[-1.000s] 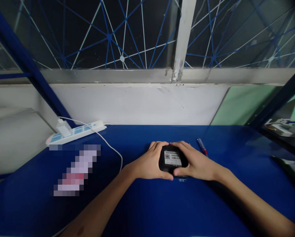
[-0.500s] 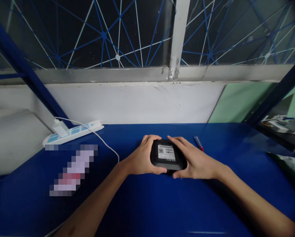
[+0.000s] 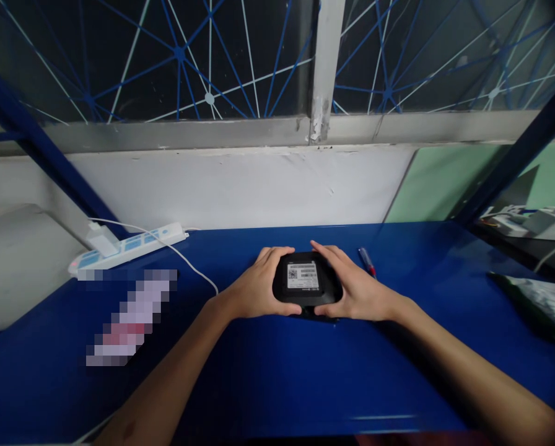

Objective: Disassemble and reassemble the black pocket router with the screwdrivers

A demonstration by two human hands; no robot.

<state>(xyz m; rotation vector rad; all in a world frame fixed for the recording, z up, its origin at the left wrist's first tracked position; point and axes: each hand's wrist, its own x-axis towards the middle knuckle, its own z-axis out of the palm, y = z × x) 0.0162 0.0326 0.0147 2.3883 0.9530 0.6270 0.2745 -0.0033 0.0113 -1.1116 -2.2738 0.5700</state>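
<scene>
Between my two hands is a black plastic device (image 3: 326,286) with rounded corners. A white printed label (image 3: 301,276) with a QR code faces up on it. My left hand (image 3: 259,288) grips its left side, thumb along the near edge and fingers at the far edge. On the opposite side, my right hand (image 3: 358,286) is curled round it in the same way. Something dark shows beneath the near edge, between the thumbs; I cannot make out what it is. Just beyond my right hand, a screwdriver (image 3: 367,261) with a clear and red handle lies on the blue table (image 3: 277,378).
A white power strip (image 3: 138,246) with a plugged-in charger (image 3: 103,240) stands at the back left, its white cable (image 3: 189,261) running towards my left arm. A pixelated flat object (image 3: 133,316) lies on the left. At the right edge is a silvery bag (image 3: 540,303).
The device's labelled face looks flatter and squarer to me, and my hands stay around it. The whole view has shifted slightly, so the surroundings sit a little further left and higher.
</scene>
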